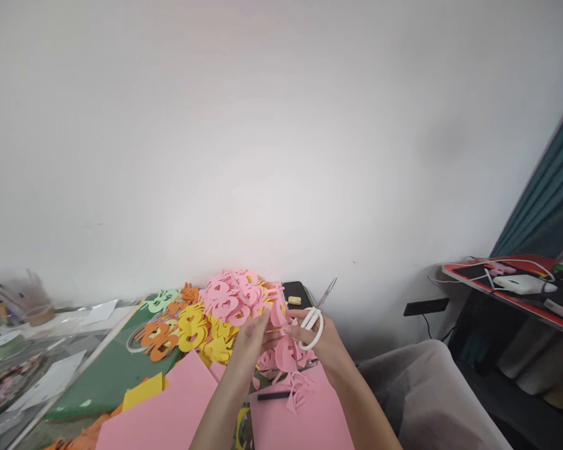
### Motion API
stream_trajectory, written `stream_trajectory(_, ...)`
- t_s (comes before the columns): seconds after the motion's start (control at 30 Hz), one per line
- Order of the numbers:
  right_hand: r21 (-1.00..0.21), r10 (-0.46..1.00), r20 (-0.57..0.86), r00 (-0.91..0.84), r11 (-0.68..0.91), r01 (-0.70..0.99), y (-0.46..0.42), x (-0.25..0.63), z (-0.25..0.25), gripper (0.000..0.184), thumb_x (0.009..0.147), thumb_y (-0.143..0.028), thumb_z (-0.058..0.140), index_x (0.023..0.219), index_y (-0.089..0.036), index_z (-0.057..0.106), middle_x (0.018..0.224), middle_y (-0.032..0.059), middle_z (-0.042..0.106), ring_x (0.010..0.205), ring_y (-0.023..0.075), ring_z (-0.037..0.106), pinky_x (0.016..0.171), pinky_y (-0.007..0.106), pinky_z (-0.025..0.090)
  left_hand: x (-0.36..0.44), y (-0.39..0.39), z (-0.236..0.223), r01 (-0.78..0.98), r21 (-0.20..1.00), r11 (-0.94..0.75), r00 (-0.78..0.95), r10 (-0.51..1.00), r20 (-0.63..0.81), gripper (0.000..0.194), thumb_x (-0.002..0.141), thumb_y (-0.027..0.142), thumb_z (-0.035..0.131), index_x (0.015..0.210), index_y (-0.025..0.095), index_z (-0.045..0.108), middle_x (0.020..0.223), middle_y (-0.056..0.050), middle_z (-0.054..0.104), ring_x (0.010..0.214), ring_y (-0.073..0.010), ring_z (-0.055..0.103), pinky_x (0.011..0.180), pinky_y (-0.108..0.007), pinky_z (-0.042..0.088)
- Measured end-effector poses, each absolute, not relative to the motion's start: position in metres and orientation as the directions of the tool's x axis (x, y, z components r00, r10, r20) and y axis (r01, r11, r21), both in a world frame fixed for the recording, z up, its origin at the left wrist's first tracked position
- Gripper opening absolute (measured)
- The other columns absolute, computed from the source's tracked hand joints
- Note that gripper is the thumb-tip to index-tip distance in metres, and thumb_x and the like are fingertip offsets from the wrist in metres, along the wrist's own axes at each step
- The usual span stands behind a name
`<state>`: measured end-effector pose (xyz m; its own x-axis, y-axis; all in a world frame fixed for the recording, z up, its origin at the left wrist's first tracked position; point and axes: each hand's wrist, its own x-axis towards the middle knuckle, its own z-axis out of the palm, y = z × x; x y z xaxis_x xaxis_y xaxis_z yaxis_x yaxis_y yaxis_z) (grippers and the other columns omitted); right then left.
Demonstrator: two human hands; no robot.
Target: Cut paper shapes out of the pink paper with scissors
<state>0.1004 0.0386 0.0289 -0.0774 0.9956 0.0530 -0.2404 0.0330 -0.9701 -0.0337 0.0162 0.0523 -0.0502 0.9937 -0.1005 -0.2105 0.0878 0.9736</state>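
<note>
My right hand [328, 340] is closed around white-handled scissors [312, 325], whose metal blades point up and away to the right. Its thumb and finger also reach to a pink paper cutout [278, 314] between my hands. My left hand [253, 337] is closed on that cutout from the other side, its fingertips partly hidden. Just beyond my left hand rises a heap of pink paper cutouts [225, 297] with heart-shaped holes. Pink paper scraps [300, 390] lie below my hands, on a pink sheet [304, 422] beside a dark strip [273, 395].
Yellow cutouts [192, 328] and orange cutouts [159, 340] lie to the left on a green mat [107, 369]. Another pink sheet [159, 406] is near the front. Behind my hands is a black phone-like object [293, 290] against the wall. A red-edged table [516, 299] stands right.
</note>
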Motion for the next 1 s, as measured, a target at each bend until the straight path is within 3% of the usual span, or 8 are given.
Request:
stream_trajectory(0.17, -0.958, 0.993, 0.044, -0.108, 0.011, -0.288, 0.04, 0.101, 0.025, 0.04, 0.045, -0.031, 0.076, 0.08, -0.014, 0.066, 0.057, -0.0017, 0.056, 0.048, 0.0092, 0.045, 0.045, 0.022, 0.033, -0.032, 0.015, 0.052, -0.209, 0.974, 0.081, -0.028, 0.996, -0.088, 0.03, 0.052, 0.043, 0.069, 0.063, 0.015, 0.061, 0.058, -0.001, 0.061, 0.058, -0.0139, 0.058, 0.062, -0.025, 0.045)
stream_trajectory(0.3, -0.919, 0.989, -0.002, -0.15, -0.061, -0.389, 0.037, 0.098, 0.026, 0.042, 0.049, -0.031, 0.075, 0.084, -0.013, 0.064, 0.056, -0.0017, 0.056, 0.044, 0.0074, 0.044, 0.042, 0.02, 0.032, -0.036, 0.017, 0.045, -0.199, 0.979, 0.035, -0.068, 0.997, -0.049, 0.026, 0.052, 0.038, 0.069, 0.058, 0.016, 0.057, 0.046, 0.008, 0.047, 0.045, -0.0058, 0.046, 0.05, -0.017, 0.039)
stream_trajectory(0.4, -0.907, 0.995, -0.053, -0.083, -0.083, -0.412, 0.04, 0.098, 0.026, 0.041, 0.047, -0.032, 0.076, 0.08, -0.012, 0.063, 0.052, -0.0022, 0.055, 0.043, 0.0072, 0.043, 0.04, 0.02, 0.031, -0.043, 0.02, 0.042, -0.181, 0.983, 0.035, -0.105, 0.993, -0.055, 0.027, 0.054, 0.04, 0.068, 0.059, 0.016, 0.055, 0.042, 0.01, 0.038, 0.039, -0.0041, 0.039, 0.045, -0.017, 0.036)
stream_trajectory(0.6, -0.957, 0.997, -0.006, 0.074, 0.015, -0.29, 0.048, 0.116, 0.025, 0.035, 0.048, -0.037, 0.074, 0.07, -0.012, 0.062, 0.052, -0.0003, 0.057, 0.045, 0.0105, 0.047, 0.041, 0.022, 0.034, -0.058, 0.023, 0.045, -0.212, 0.974, 0.078, -0.13, 0.986, -0.107, 0.029, 0.052, 0.04, 0.069, 0.065, 0.016, 0.058, 0.057, 0.003, 0.055, 0.053, -0.0089, 0.054, 0.055, -0.019, 0.043)
stream_trajectory(0.8, -0.962, 0.995, 0.013, 0.097, 0.039, -0.27, 0.049, 0.13, 0.025, 0.032, 0.052, -0.038, 0.071, 0.069, -0.012, 0.065, 0.057, 0.0043, 0.063, 0.051, 0.015, 0.053, 0.046, 0.025, 0.039, -0.066, 0.017, 0.05, -0.257, 0.961, 0.102, -0.104, 0.986, -0.132, 0.027, 0.051, 0.036, 0.072, 0.064, 0.017, 0.06, 0.057, 0.003, 0.057, 0.06, -0.0112, 0.059, 0.063, -0.022, 0.046)
stream_trajectory(1.0, -0.962, 0.992, -0.017, 0.126, 0.018, -0.272, 0.05, 0.131, 0.022, 0.034, 0.053, -0.038, 0.07, 0.073, -0.011, 0.065, 0.062, 0.0053, 0.064, 0.051, 0.0147, 0.053, 0.045, 0.024, 0.04, -0.068, 0.017, 0.052, -0.293, 0.942, 0.163, -0.074, 0.979, -0.192, 0.024, 0.052, 0.031, 0.073, 0.063, 0.018, 0.056, 0.059, 0.002, 0.059, 0.058, -0.0101, 0.059, 0.061, -0.021, 0.046)
